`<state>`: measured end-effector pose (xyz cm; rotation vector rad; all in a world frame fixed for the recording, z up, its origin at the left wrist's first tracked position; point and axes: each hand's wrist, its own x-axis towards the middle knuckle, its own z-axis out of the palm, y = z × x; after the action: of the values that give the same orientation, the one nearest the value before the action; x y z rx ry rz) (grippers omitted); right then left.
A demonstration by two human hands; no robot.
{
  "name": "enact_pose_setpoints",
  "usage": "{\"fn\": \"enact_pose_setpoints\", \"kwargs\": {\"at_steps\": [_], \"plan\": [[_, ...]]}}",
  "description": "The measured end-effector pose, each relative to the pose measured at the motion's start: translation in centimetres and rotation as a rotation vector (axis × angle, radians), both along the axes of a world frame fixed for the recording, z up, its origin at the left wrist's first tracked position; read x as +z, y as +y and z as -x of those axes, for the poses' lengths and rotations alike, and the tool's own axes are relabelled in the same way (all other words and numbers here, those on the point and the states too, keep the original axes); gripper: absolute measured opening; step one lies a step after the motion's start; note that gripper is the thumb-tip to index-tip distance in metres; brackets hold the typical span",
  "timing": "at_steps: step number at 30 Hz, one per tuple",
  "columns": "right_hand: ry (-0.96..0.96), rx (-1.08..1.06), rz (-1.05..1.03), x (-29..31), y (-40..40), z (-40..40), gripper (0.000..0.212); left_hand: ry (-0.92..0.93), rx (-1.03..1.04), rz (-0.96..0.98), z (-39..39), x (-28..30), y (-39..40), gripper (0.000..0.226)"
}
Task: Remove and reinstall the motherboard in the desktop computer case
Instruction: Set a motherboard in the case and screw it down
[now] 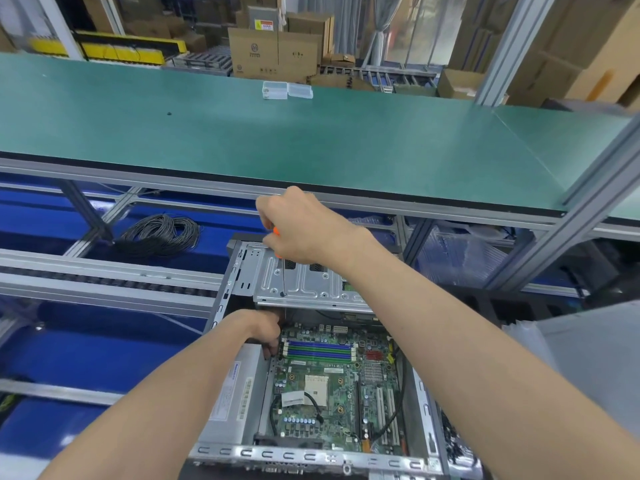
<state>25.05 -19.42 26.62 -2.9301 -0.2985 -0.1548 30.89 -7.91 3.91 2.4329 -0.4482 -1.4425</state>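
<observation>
Green board first: the motherboard [332, 386] is sitting bare in the open case [311, 457] nearest me. My left hand [268, 332] is reaching under the drive cage [311, 282]; I cannot tell what its grip is closing on. Further out, my right hand [298, 226] is gripping the screwdriver [282, 271], tip on the cage. If it slips, I am risking gouging the board or dropping a screw into it.

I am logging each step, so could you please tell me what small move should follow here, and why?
Probably turn the orange-handled screwdriver: the right hand holds it upright, tip on a screw in the silver metal drive bracket, while the left hand steadies beneath.
</observation>
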Motion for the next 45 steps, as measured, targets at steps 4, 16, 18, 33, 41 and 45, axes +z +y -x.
{"fn": "enact_pose_setpoints", "kwargs": {"at_steps": [4, 16, 18, 33, 41, 45], "plan": [[0.035, 0.051, -0.042, 0.0, -0.4, 0.4, 0.025, 0.035, 0.033, -0.002, 0.2, -0.2, -0.5, 0.008], [-0.046, -0.014, -0.138, -0.8, -0.3, 0.9, 0.021, 0.041, 0.108, 0.032, 0.4, -0.5, -0.7, 0.033], [-0.059, -0.032, -0.133, -1.0, -0.4, 0.8, 0.016, 0.038, 0.123, 0.038, 0.3, -0.8, -0.7, 0.034], [-0.158, -0.024, -0.179, 0.3, -1.3, 1.1, 0.019, 0.022, 0.157, 0.076, 0.7, -0.2, -0.3, 0.033], [-0.191, -0.046, -0.201, 0.6, -1.9, 1.6, 0.020, -0.029, 0.239, 0.106, 0.6, 0.0, 0.0, 0.040], [-0.167, -0.046, -0.197, 0.2, -1.7, 1.7, 0.019, -0.073, 0.170, 0.066, 0.5, -0.4, -0.2, 0.039]]}}
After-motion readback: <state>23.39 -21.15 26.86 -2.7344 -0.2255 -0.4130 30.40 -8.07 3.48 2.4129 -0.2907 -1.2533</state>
